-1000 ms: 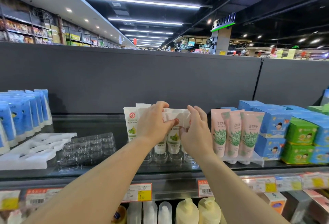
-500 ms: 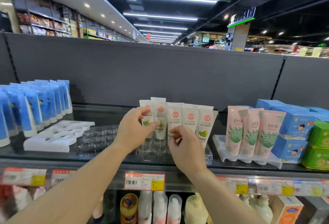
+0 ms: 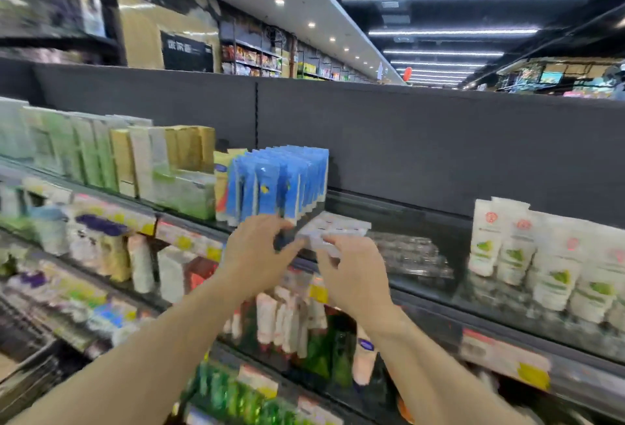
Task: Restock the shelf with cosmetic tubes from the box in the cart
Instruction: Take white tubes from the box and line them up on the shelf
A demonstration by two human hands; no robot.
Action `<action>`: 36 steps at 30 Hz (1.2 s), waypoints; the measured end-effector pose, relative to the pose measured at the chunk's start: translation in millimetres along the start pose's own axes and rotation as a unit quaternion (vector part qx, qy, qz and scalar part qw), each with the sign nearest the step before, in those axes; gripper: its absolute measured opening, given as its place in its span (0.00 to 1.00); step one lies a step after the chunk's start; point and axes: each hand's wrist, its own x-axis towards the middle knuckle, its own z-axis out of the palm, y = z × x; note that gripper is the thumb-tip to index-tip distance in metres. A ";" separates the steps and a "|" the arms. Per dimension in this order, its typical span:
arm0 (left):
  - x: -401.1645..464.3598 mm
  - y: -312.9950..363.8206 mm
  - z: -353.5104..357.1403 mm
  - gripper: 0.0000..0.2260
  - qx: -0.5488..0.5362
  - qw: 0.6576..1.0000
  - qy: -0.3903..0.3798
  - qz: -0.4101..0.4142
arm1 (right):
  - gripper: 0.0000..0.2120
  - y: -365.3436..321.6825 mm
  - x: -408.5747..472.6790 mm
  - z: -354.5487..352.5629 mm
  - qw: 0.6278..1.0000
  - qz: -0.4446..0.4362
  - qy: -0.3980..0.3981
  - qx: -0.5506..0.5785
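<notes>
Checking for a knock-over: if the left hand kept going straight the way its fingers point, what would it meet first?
Probably the white plastic tray on the shelf, just right of the left hand. The blue tubes stand right behind its fingers, but blur hides the depth, so a brush against them is possible.

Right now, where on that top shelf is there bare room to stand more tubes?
Bare dark shelf lies behind the white tray and clear tray, between the blue tubes and white tubes. Left of the blue tubes, boxes crowd it. Both hands reach at the white tray.
</notes>
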 end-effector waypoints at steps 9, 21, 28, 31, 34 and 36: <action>-81.9 -272.0 -169.4 0.32 0.256 0.946 -0.118 -0.163 | 0.29 -268.7 12.3 203.8 0.983 -0.089 -0.158 -0.025; -130.5 -505.3 -260.9 0.32 0.297 0.894 -0.102 -0.319 | 0.29 -451.4 29.4 418.4 0.935 -0.138 -0.327 0.023; -110.6 -624.6 -276.5 0.31 0.324 0.866 -0.111 -0.365 | 0.29 -514.1 76.1 538.1 0.912 -0.161 -0.375 0.046; -100.1 -669.9 -277.0 0.32 0.320 0.853 -0.132 -0.390 | 0.30 -530.4 92.6 578.2 0.901 -0.170 -0.398 0.029; -94.4 -710.2 -272.3 0.32 0.305 0.849 -0.158 -0.402 | 0.30 -537.6 104.8 617.2 0.898 -0.175 -0.403 0.008; -93.3 -738.4 -268.7 0.31 0.299 0.849 -0.168 -0.403 | 0.30 -541.5 107.0 638.0 0.898 -0.173 -0.405 0.005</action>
